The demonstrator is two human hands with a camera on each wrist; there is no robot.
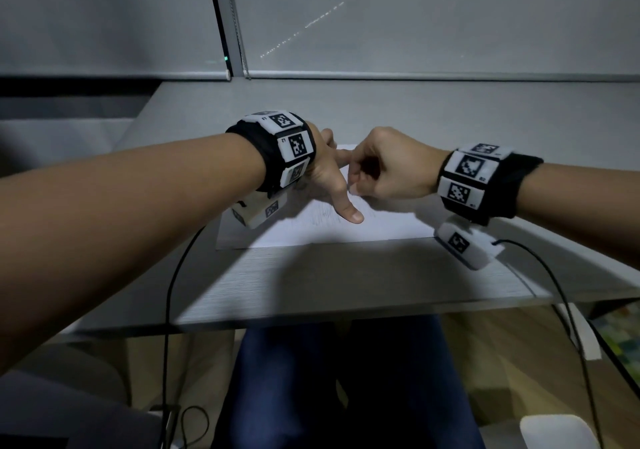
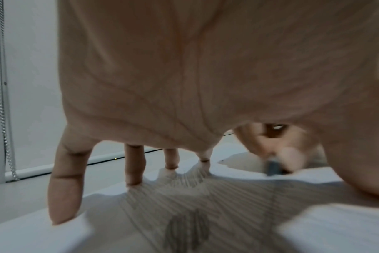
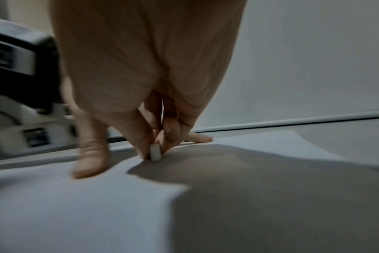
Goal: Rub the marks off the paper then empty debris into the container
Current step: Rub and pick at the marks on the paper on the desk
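Observation:
A white sheet of paper [image 1: 346, 230] lies on the grey desk, with grey pencil marks [image 2: 184, 196] shaded across it. My left hand [image 1: 332, 178] rests on the paper with fingers spread straight, thumb tip [image 1: 353, 215] pressing the sheet. My right hand [image 1: 384, 168] pinches a small whitish eraser [image 3: 155, 152] between thumb and fingers, its lower end touching the paper just right of the left hand. In the left wrist view the eraser [image 2: 273, 168] shows dark and blurred under the right fingertips. No container is in view.
The grey desk [image 1: 346, 282] ends at a front edge near my lap. A lowered window blind [image 1: 415, 19] with a bead chain [image 2: 2, 102] stands behind it. Black cables [image 1: 173, 275] hang from both wrist cameras. A white object [image 1: 557, 431] sits at the lower right.

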